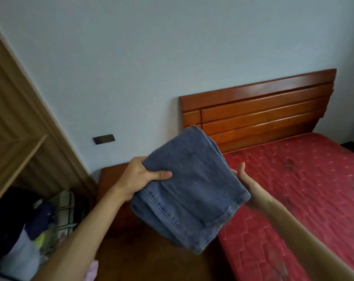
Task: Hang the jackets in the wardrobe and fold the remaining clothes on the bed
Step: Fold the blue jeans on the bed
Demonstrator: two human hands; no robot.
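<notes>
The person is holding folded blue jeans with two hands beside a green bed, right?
Not quite. The bed is red, not green, as the head view shows. The rest is right: the left hand grips the folded blue jeans and the right hand supports their other side, beside the bed.

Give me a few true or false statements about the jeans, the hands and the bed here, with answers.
1. The folded jeans are held in the air, off the mattress. True.
2. The left hand has its thumb on top of the jeans. True.
3. The mattress is blue. False: it is red.
4. The headboard is white metal. False: it is reddish-brown wood.
5. The right hand is far from the jeans. False: it is at their right edge.
</notes>
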